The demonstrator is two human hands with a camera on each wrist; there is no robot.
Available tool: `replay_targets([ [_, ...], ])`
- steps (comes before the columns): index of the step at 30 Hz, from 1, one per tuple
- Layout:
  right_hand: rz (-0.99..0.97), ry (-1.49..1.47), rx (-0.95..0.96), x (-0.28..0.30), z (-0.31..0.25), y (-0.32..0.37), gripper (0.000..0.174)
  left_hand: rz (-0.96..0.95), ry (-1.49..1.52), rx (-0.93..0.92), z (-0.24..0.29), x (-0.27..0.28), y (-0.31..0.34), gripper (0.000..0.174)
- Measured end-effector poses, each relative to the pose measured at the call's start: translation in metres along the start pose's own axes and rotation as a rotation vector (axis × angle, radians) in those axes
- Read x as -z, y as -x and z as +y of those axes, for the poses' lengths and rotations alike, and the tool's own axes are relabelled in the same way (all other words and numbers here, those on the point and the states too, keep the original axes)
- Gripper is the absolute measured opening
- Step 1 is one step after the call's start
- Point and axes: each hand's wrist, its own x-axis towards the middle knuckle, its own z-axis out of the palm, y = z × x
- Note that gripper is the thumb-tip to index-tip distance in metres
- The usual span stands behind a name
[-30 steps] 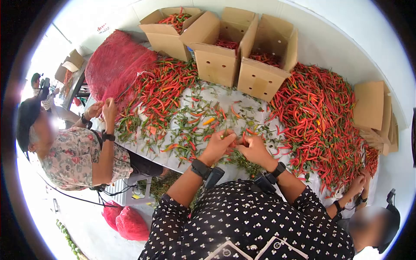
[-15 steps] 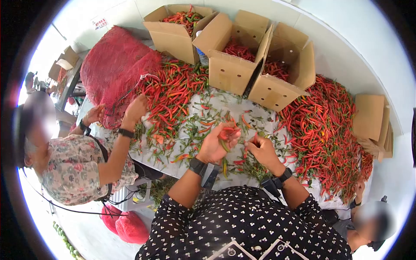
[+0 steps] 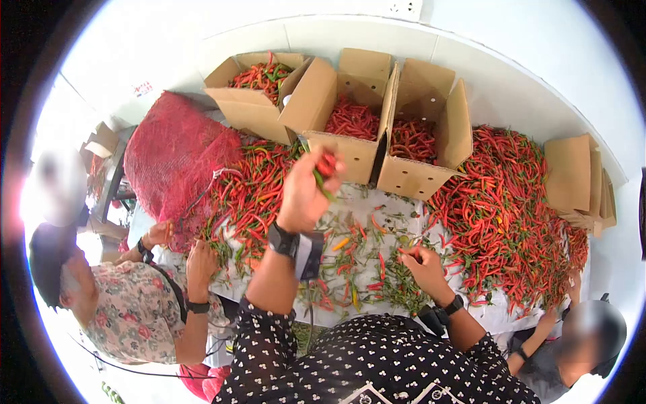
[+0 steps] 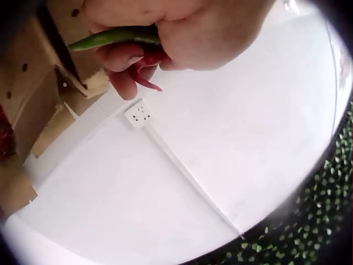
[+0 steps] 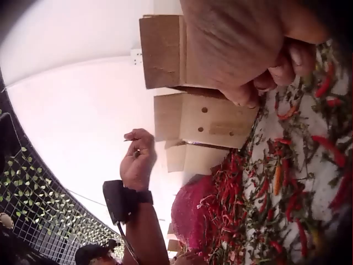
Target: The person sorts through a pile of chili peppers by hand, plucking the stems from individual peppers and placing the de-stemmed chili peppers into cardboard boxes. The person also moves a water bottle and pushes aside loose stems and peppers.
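My left hand (image 3: pixel 306 192) is raised in front of the cardboard boxes, its fingers curled round several chilies. Among them, a green chili (image 4: pixel 116 37) sticks out past the fingers in the left wrist view, and a thin red chili (image 4: pixel 146 84) hangs below them. Lower and to the right, my right hand (image 3: pixel 427 273) is over the scattered chilies and stems on the table. In the right wrist view its fingers (image 5: pixel 276 74) are bent under the palm; a bit of red shows at the fingertips in the head view, but I cannot tell whether they grip it.
Open boxes (image 3: pixel 343 151) of chilies line the back. A large chili heap (image 3: pixel 498 215) lies at right, and a red mesh sack (image 3: pixel 175 148) at left beside another heap (image 3: pixel 259 182). One person (image 3: pixel 134 303) works at left, another (image 3: pixel 572 343) at right. Folded cardboard (image 3: pixel 572 172) stands far right.
My left hand has left the right hand and risen up and leftward toward the boxes, carrying chilies. The right hand has shifted slightly right and down. The head view has tilted upward.
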Motion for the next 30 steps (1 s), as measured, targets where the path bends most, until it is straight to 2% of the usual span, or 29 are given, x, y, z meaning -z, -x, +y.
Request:
replay_targets([
  [1,0.024,-0.002,-0.049,0.003,0.007,0.003,0.018,-0.054,-0.043,-0.019,0.011,-0.006,-0.014,0.024],
  [3,0.049,-0.043,-0.09,0.007,0.015,0.007,0.019,0.007,-0.268,-0.166,0.022,-0.012,-0.051,0.026],
  [5,0.08,-0.087,-0.127,0.011,0.02,0.013,0.018,-0.04,-0.307,-0.158,0.03,-0.018,-0.078,0.026],
  [8,0.112,-0.109,-0.166,0.017,0.028,0.019,0.018,0.092,-0.37,-0.202,0.029,-0.033,-0.107,0.024],
  [11,0.128,-0.114,-0.163,0.018,0.041,0.022,0.017,0.128,-0.548,-0.146,0.025,-0.029,-0.124,0.023],
  [12,0.134,-0.119,-0.166,0.019,0.042,0.022,0.017,0.225,-0.622,-0.177,0.019,-0.031,-0.126,0.025],
  [13,0.142,-0.12,-0.165,0.019,0.041,0.022,0.017,0.221,-0.627,-0.171,0.017,-0.028,-0.129,0.025],
  [15,0.155,-0.126,-0.168,0.02,0.042,0.024,0.017,0.268,-0.72,-0.027,0.016,-0.018,-0.132,0.03],
  [16,0.154,-0.133,-0.173,0.02,0.042,0.025,0.019,0.265,-0.725,-0.02,0.012,-0.013,-0.131,0.03],
  [18,0.15,-0.14,-0.185,0.02,0.041,0.028,0.02,0.312,-0.648,-0.051,0.006,-0.002,-0.127,0.038],
  [22,0.103,-0.112,-0.218,0.019,0.034,0.031,0.022,0.33,-0.605,-0.042,0.006,0.004,-0.116,0.037],
  [25,0.081,-0.088,-0.225,0.019,0.032,0.031,0.022,0.334,-0.525,-0.151,0.012,-0.006,-0.093,0.034],
  [27,0.064,-0.094,-0.234,0.018,0.033,0.03,0.022,0.14,-0.207,-0.287,0.027,-0.011,-0.068,0.029],
  [28,0.081,-0.12,-0.277,0.017,0.036,0.03,0.021,0.07,-0.108,-0.335,0.041,0.01,-0.066,0.023],
  [30,0.088,-0.201,-0.355,0.016,0.032,0.032,0.02,0.136,-0.031,-0.411,0.049,0.054,-0.042,0.019],
])
